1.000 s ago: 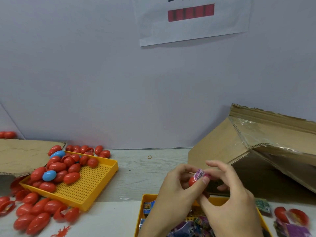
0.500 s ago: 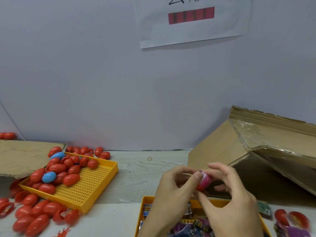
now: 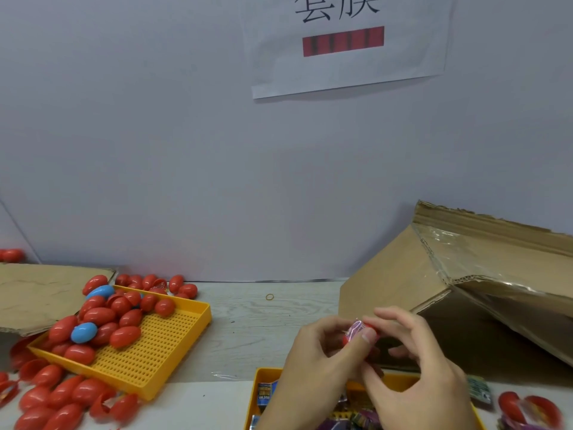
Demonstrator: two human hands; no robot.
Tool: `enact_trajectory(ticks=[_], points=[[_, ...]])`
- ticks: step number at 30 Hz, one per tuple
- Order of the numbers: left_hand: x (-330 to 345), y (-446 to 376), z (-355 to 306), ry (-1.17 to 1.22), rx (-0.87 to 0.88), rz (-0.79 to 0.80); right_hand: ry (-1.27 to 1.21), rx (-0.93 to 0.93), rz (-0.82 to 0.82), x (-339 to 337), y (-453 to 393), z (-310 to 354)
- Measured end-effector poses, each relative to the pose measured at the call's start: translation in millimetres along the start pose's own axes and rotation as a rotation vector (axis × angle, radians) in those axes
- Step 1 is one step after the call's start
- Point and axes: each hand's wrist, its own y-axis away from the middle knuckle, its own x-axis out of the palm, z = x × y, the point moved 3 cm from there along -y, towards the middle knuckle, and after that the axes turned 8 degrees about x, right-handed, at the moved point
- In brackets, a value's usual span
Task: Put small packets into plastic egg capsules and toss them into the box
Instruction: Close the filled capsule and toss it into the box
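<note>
Trouble looked most likely at the capsule itself. Going left to right: the left hand (image 3: 313, 364) curled its fingers (image 3: 367, 339) round a red egg capsule (image 3: 370, 332), its thumb pressing a shiny pink packet (image 3: 356, 329) into the opening, while the right hand (image 3: 418, 377) pinched the capsule from the other side. The packet stuck out past the rim; if the halves were pressed together so, foil could catch in the seam and the capsule could spring apart when tossed. The tilted cardboard box (image 3: 459, 283) lay just behind the hands.

A pale wood-grain counter (image 3: 254, 324) carried a yellow perforated tray (image 3: 161, 346) of red and blue capsules at left, a second yellow tray (image 3: 263, 375) of packets below the hands, and loose capsule halves (image 3: 527, 411) at far right. A plain grey wall (image 3: 186, 150) bore a paper sign (image 3: 344, 41).
</note>
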Motion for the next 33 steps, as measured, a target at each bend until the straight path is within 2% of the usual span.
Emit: enact_trajectory(ticks=[9,23,33], points=[[0.6,-0.5,1.8,0.053,-0.079,0.120,0.001,-0.024,-0.042,-2.7,1.1,-1.3],[0.6,0.5,0.5,0.010,-0.055,0.074,0.055,0.009,0.080,-1.8,1.2,2.3],[-1.6,1.1,1.4,-0.129,-0.009,0.077,0.044,0.008,0.133,0.7,2.6,2.3]])
